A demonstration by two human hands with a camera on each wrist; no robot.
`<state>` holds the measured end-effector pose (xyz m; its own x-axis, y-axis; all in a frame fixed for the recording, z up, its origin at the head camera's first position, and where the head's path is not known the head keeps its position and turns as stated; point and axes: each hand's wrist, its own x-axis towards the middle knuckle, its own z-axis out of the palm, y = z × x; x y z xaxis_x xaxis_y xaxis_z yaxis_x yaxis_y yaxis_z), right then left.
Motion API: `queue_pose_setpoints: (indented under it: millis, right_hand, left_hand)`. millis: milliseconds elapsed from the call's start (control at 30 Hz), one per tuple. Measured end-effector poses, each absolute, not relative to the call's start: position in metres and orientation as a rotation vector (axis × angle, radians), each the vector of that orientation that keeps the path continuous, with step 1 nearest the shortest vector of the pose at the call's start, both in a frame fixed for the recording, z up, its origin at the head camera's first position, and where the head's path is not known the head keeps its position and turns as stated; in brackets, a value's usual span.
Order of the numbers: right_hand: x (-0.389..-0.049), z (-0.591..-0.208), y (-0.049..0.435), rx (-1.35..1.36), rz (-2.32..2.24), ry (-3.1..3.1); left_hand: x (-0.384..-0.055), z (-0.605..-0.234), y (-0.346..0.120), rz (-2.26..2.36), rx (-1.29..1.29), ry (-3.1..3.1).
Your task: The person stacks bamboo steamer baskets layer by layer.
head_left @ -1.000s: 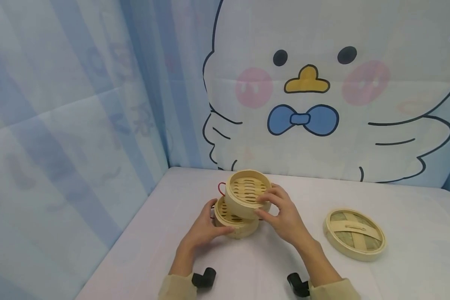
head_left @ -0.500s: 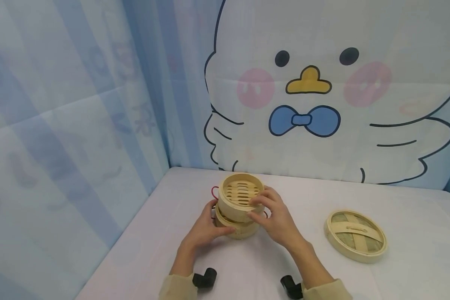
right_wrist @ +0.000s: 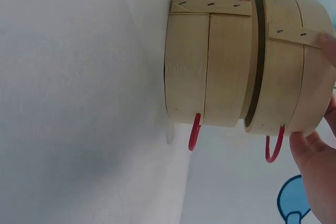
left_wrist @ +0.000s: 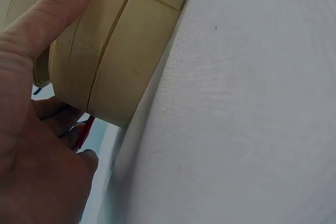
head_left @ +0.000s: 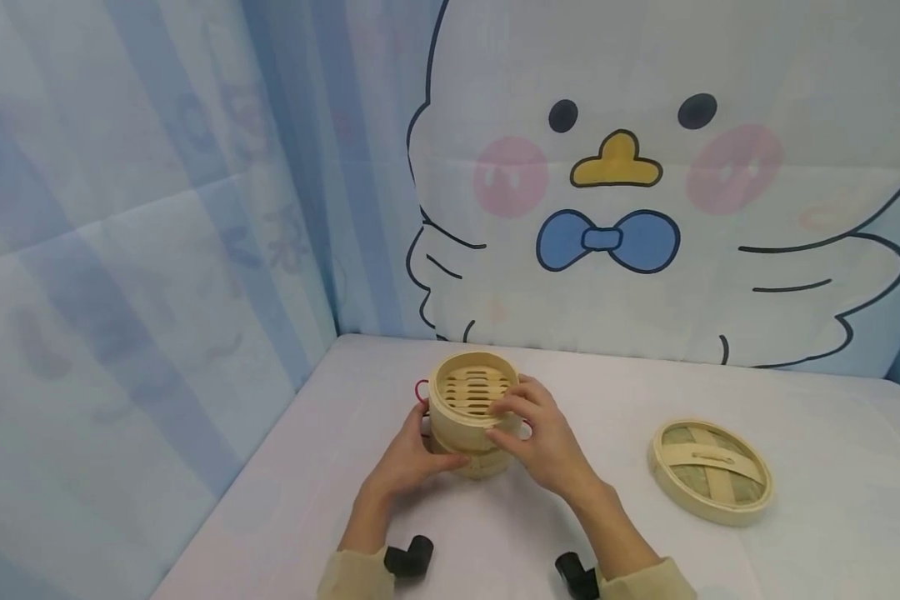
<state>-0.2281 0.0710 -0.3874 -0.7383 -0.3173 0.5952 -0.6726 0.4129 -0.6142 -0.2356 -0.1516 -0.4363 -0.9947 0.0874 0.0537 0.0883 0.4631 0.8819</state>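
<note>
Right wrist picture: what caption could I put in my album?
Right-hand fingers hold a red-looped, round, pale bamboo steamer basket above a matching lower basket.

Lower steamer (head_left: 483, 466) partly hidden, cartoon bird (head_left: 663, 196) cropped above

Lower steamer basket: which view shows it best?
Right wrist: the lower basket shows almost its full side there, red loop included. The head view gives only part of its front, beneath the upper basket and partly behind the left hand; the left wrist view, a wall section cropped by the frame.
</note>
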Motion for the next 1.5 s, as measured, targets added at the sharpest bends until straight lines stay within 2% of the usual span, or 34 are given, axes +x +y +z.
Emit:
queue_pose_setpoints:
  millis: [1500]
  right_hand:
    - [-0.221, -0.399, 0.053, 0.741, 1.148, -2.260]
  left_hand:
    - [-0.231, -0.431, -0.151, -1.720, -0.169, -2.632]
